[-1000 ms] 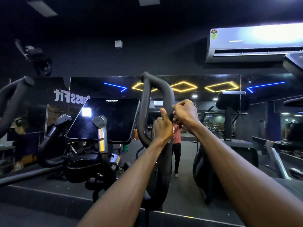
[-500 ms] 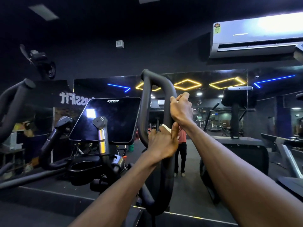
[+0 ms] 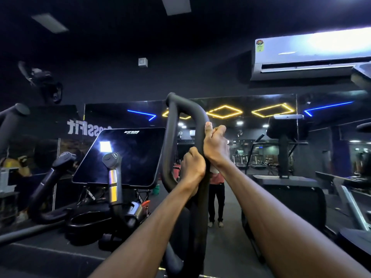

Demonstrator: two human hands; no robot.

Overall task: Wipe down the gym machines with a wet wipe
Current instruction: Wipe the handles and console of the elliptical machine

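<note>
A black loop handlebar of a cardio machine stands upright in the middle of the view. My right hand grips its right-hand bar high up, fingers curled round it. Directly below and touching it, my left hand is wrapped round the same bar. No wet wipe shows clearly; it may be hidden inside my left fist.
The machine's dark console screen sits left of the loop, with two short grips and another handlebar further left. A wall mirror ahead reflects a standing person. More machines stand at the right, under an air conditioner.
My left hand slid down the bar, with a white scrap showing at its top, then came back up against my right hand. My right hand kept its grip.
</note>
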